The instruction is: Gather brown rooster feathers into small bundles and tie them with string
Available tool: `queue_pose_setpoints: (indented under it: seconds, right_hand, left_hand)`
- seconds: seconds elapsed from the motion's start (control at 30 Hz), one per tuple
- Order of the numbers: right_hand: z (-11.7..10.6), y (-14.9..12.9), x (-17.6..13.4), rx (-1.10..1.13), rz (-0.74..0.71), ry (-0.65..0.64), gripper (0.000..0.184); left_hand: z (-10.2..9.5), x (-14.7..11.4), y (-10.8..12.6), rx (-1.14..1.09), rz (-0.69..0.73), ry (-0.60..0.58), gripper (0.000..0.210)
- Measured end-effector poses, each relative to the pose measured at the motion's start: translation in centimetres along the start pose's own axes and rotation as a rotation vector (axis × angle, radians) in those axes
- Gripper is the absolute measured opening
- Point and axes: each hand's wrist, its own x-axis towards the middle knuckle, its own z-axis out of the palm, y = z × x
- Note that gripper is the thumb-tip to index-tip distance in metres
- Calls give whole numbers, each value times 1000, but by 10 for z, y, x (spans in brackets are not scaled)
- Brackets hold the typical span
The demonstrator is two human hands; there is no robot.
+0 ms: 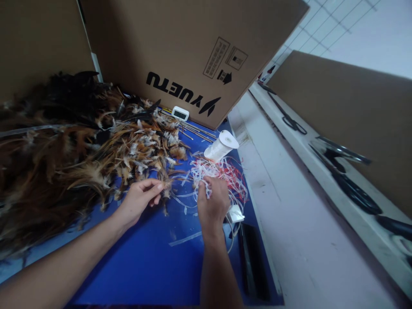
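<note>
My left hand [140, 199] is closed, with thumb and forefinger pinched on a small brown feather [165, 187]. Loose brown, tan and white feathers [135, 150] lie in a large heap just beyond and to the left of it. Over on the right, my right hand [214, 201] reaches into a tangle of white and red plastic strips [230, 171]. Its thumb and fingers are bent together around white strip there, and the fingertips are partly hidden in the tangle. A white spool [222, 145] leans behind this tangle.
A large cardboard box [128, 51] stands behind the blue table [144, 266]. Thin sticks [199, 131] and a small digital display [180, 113] lie at its foot. A white block [236, 213] and a black tray [254, 262] sit at right. Scissors [292, 122] rest on the ledge.
</note>
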Motion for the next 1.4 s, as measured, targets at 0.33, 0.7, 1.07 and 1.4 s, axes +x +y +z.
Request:
queue_pose_setpoints:
  seconds: [0.33,0.7,1.07,1.4]
  right_hand:
    - [25,-28,-25,737,437,-556,6]
    - [13,-14,-7,745,529,-226,26]
    - [-5,-33,-18,849,195,-167,18]
    - [-8,-24,-8,424,-220,-359,18]
  left_hand:
    - [3,-5,2,40,29,-71,29]
    - [3,-4,0,195,77,-19,29]
    - [2,-5,4,391,135,3,32]
    - [2,-5,6,463,115,-93,30]
